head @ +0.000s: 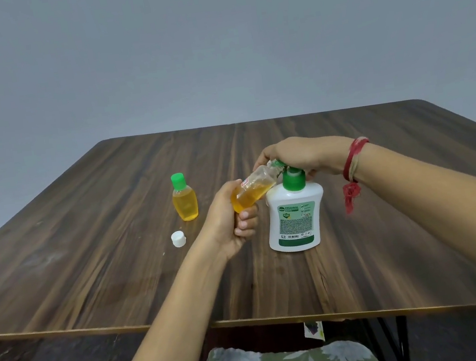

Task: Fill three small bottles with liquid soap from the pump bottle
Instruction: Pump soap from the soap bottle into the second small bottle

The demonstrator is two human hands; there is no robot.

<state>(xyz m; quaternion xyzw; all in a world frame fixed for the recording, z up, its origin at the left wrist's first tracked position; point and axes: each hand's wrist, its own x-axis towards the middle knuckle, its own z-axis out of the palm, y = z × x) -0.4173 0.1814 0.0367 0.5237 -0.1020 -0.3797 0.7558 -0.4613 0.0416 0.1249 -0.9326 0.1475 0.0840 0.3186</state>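
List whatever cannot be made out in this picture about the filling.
- Head view: the mouth of the tilted small bottle and the nozzle of the pump bottle sit under the right hand; soap flow unseen.
- Head view: pump bottle label print is too small.
- Head view: the grip of the left hand hides that bottle's base.
- No third small bottle is in frame.
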